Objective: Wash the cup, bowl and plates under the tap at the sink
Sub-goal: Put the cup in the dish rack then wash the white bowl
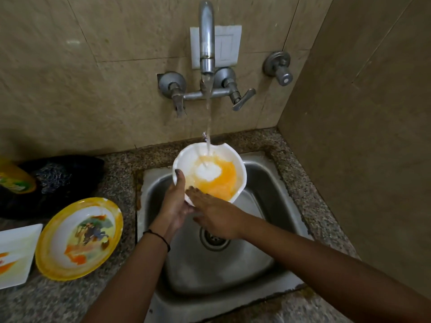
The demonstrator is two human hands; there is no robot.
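A white bowl with yellow-orange residue inside is held over the steel sink, under the running tap. Water falls into its middle. My left hand grips the bowl's near-left rim, thumb on the rim's edge. My right hand lies with straight fingers on the bowl's near inner edge. On the counter to the left sit a round yellow-rimmed plate with coloured smears and a white square plate with orange streaks, cut off by the frame edge.
A dark cloth or bag and a yellow container lie at the back left of the granite counter. Two tap levers and a separate wall valve stick out from the tiled wall. The sink drain lies below my hands.
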